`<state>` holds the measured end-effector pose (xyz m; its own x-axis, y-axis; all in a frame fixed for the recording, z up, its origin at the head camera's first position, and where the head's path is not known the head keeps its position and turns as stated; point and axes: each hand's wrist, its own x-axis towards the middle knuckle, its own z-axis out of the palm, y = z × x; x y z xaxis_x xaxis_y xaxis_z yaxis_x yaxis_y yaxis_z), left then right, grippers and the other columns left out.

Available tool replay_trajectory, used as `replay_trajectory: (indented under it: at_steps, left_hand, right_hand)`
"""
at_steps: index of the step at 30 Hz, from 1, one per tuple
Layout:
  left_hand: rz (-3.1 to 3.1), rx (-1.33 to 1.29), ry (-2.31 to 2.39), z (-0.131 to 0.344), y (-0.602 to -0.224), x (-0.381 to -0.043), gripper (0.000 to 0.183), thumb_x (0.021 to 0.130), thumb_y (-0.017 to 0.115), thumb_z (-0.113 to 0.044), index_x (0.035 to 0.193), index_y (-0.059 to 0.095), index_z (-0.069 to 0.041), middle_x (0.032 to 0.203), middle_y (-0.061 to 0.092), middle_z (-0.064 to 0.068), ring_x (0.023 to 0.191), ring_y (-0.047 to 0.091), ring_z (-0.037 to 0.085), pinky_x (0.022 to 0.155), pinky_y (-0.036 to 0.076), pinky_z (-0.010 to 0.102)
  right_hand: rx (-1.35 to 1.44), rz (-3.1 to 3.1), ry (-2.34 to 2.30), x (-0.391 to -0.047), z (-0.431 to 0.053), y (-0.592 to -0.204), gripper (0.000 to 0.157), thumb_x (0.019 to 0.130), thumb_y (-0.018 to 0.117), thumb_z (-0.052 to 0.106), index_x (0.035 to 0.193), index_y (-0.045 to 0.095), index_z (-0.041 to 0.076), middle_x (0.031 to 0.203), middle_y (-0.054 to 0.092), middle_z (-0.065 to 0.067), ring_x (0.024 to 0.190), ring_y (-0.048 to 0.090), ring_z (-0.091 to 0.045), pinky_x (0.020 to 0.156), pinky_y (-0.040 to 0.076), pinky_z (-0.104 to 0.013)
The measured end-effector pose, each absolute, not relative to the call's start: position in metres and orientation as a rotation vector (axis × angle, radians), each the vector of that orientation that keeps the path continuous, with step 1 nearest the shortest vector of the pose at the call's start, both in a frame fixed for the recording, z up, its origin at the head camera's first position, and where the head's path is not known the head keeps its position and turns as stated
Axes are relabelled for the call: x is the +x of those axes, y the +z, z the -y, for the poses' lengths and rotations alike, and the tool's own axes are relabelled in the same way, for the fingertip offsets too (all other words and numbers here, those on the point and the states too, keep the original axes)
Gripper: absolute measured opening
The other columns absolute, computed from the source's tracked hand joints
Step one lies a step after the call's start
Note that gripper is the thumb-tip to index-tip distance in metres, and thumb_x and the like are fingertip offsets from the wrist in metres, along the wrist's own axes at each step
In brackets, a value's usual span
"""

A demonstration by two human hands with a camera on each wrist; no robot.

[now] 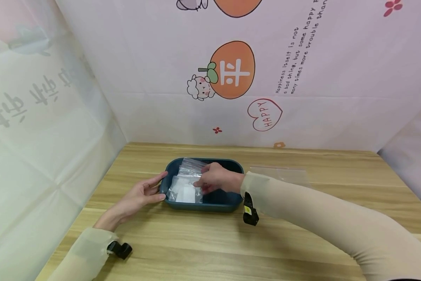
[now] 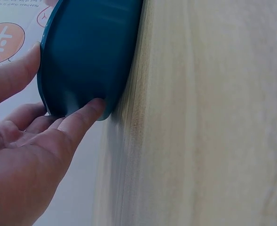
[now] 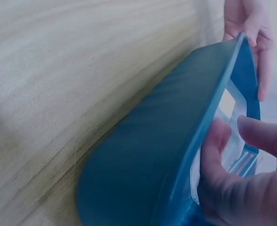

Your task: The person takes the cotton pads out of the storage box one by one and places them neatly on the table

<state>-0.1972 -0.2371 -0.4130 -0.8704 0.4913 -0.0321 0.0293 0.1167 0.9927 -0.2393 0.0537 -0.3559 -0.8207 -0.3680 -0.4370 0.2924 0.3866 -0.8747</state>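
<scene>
The right hand [image 1: 215, 177] is inside a dark teal plastic tray [image 1: 210, 207], its thumb and forefinger apart; whether it grips anything I cannot tell (the lower fingers are hidden). Just beside those fingertips, toward the left hand [image 1: 140, 199], small clear zip-lock bags [image 1: 187, 181] overlap in the tray, with something white among them. The left hand holds the tray's end between spread thumb and fingers. Beyond the right wrist, a larger clear plastic bag [image 1: 284, 173] lies flat on the wood-grain table [image 1: 196, 246].

The step in hand looks like handling the small bags; the next move would call for a fine pinch on one thin edge, with the tray steadied.
</scene>
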Motion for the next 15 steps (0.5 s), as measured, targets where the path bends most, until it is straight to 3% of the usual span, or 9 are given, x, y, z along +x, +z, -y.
replay_trajectory:
  at_steps: [4, 12, 15]
  left_hand:
    - [-2.044, 0.505, 1.810, 0.2373, -0.4140, -0.1972, 0.080, 0.100, 0.071, -0.005, 0.166, 0.026, -0.003, 0.173, 0.013, 0.018, 0.152, 0.026, 0.044, 0.107, 0.045, 0.025]
    - [-2.041, 0.504, 1.808, 0.2366, -0.4144, -0.1976, 0.081, 0.100, 0.072, -0.006, 0.167, 0.025, -0.005, 0.173, 0.015, 0.017, 0.153, 0.026, 0.043, 0.107, 0.045, 0.026]
    - [-2.036, 0.506, 1.811, 0.2375, -0.4147, -0.1976, 0.081, 0.100, 0.071, -0.006, 0.167, 0.025, -0.005, 0.174, 0.014, 0.016, 0.153, 0.026, 0.043, 0.107, 0.046, 0.026]
  right_hand:
    - [-0.041, -2.012, -1.389, -0.2379, -0.0562, -0.3546, 0.062, 0.103, 0.070, 0.015, 0.150, 0.038, -0.008, 0.088, 0.066, -0.016, 0.070, 0.064, -0.022, 0.076, 0.063, -0.036]
    - [-0.288, -2.303, -1.093, -0.2337, -0.0618, -0.3572, 0.068, 0.102, 0.072, 0.032, 0.154, 0.044, -0.002, 0.095, 0.073, -0.012, 0.080, 0.069, -0.025, 0.073, 0.061, -0.037]
    - [-0.509, -2.519, -0.895, -0.2324, -0.0620, -0.3585, 0.067, 0.101, 0.073, 0.032, 0.154, 0.048, 0.000, 0.114, 0.073, -0.014, 0.082, 0.067, -0.019, 0.081, 0.060, -0.040]
